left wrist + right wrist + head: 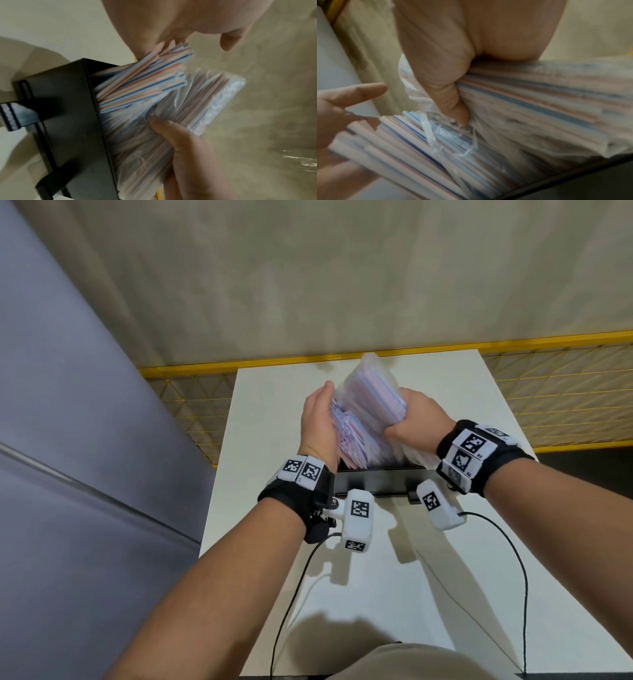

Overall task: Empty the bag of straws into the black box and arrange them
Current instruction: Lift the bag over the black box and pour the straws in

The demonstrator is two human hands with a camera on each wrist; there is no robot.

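Note:
The black box (376, 479) stands on the white table (394, 594), just beyond my wrists. My right hand (411, 419) grips the clear plastic bag of straws (373, 393), which is tilted with its mouth down in the box. In the right wrist view the thumb (453, 105) digs into the bag (539, 101). A loose bundle of striped straws (346, 436) sticks up out of the box's left part. My left hand (317, 419) rests flat against that bundle with straight fingers (359, 92). The left wrist view shows the straws (142, 83) leaning out of the box (68, 108).
The table is narrow, with a yellow wire fence (565, 392) behind and to both sides. A grey wall (68, 440) runs along the left. Two black cables (520, 577) trail from my wrist cameras across the near part of the table.

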